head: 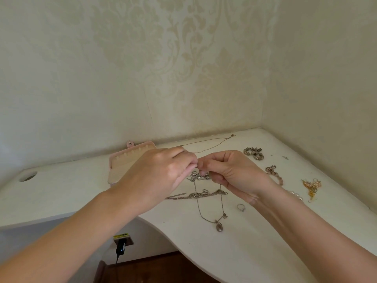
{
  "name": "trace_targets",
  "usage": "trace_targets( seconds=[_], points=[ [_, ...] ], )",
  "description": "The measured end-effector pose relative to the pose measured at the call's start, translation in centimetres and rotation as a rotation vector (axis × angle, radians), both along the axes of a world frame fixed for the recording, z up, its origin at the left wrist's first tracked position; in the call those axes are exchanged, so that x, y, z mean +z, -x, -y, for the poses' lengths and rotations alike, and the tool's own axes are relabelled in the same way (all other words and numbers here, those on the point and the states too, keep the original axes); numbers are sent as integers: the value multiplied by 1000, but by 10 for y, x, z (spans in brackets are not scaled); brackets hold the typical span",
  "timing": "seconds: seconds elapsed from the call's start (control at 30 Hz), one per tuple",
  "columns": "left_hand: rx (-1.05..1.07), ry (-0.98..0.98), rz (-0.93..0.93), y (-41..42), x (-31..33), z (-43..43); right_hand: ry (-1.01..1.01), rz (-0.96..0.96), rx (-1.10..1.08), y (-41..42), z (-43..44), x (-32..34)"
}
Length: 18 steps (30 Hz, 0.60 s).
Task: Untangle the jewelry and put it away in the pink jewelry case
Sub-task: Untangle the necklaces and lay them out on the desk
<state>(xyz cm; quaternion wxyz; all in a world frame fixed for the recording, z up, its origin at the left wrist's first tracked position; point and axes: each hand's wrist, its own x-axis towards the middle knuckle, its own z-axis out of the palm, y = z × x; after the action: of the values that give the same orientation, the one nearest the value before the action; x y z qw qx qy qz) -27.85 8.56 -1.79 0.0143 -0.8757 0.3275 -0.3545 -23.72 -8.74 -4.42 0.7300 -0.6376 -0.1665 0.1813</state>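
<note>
Both hands, left hand (161, 170) and right hand (230, 172), pinch the knotted silver chain (199, 176); pink jewelry case (124, 164) lies open; bracelets, earrings, ring (240, 207) remain out.

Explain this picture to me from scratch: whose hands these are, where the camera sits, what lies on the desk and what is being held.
There is no machine here. A person wears one wide-angle camera on the head, so you look forward and down at their own two bare hands.

The left hand and the right hand meet fingertip to fingertip, pinching a tangle of silver chains. A pendant necklace hangs from the tangle down onto the white desk.

Behind the left hand lies the open pink jewelry case. Spread on the desk are a thin chain near the wall, a beaded bracelet, a ring, gold earrings and some pearls. Nothing seems to be put away yet, though the hand hides part of the case.
</note>
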Motion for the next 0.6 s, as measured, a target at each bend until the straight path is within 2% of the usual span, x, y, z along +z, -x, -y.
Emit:
trace_targets(
  seconds=[0.27,0.6],
  points=[
    [-90,205,-133,5,15,1,-146,-39,156,0,1,4],
    [-134,261,-177,7,14,-5,-140,-21,147,4,1,5]
  ],
)
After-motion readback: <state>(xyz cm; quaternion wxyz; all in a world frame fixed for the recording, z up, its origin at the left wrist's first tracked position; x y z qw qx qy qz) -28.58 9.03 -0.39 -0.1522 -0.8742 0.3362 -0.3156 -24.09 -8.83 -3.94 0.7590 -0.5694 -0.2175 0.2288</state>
